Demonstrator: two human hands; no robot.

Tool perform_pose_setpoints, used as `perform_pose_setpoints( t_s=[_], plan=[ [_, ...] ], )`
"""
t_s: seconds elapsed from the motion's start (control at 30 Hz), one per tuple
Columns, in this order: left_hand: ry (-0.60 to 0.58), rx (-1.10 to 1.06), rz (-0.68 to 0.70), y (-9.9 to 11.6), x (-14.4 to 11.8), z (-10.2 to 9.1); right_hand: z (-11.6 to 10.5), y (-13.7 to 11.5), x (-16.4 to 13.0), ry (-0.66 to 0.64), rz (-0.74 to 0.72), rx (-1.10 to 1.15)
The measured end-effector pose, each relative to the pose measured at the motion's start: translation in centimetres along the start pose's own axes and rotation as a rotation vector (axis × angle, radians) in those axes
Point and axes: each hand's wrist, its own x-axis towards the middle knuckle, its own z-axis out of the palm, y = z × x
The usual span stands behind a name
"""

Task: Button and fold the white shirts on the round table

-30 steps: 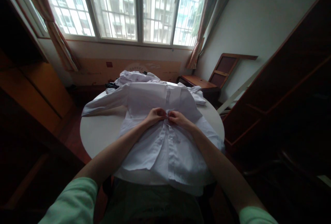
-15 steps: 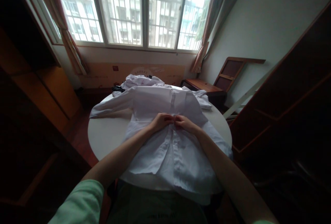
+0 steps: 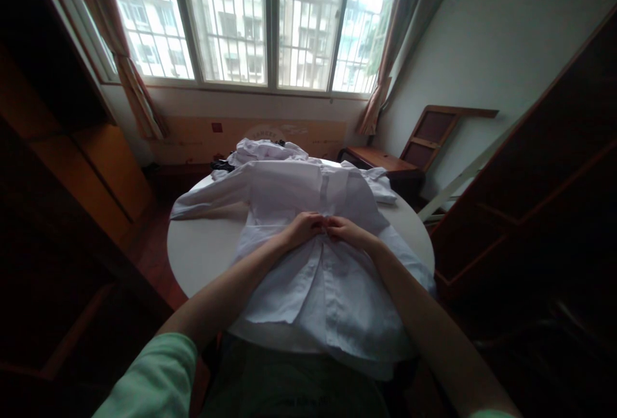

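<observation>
A white button-up shirt lies spread front-up over a round white table, its hem hanging off the near edge and one sleeve stretched out to the left. My left hand and my right hand meet at the shirt's front placket, about mid-chest. Both pinch the fabric there, fingertips almost touching each other. What lies between the fingertips is too small to make out.
A heap of more white clothes and a small dark item sit at the table's far side. Wooden cabinets stand to the left and right, a low wooden desk at the back right, and a barred window behind.
My hands have stayed together at the placket, with only slight finger movement. The view has shifted a little, so the table sits further right in the picture.
</observation>
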Motion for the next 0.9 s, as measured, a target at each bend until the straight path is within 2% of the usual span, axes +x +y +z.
perform_pose_setpoints(
  t_s=[0.3,0.6,0.77,0.9],
  plan=[
    [0.087,0.038,0.013,0.5,-0.3,0.1,0.3,-0.4,-0.2,0.054,0.016,0.01],
    [0.088,0.118,-0.013,1.0,-0.4,0.0,0.4,0.0,0.3,0.12,0.03,0.117],
    [0.075,0.26,-0.031,2.1,-0.5,-0.4,0.3,0.2,0.7,0.146,0.061,0.164],
    [0.089,0.343,-0.017,2.5,-0.6,-0.6,0.2,0.1,0.8,0.154,0.032,0.206]
  ],
)
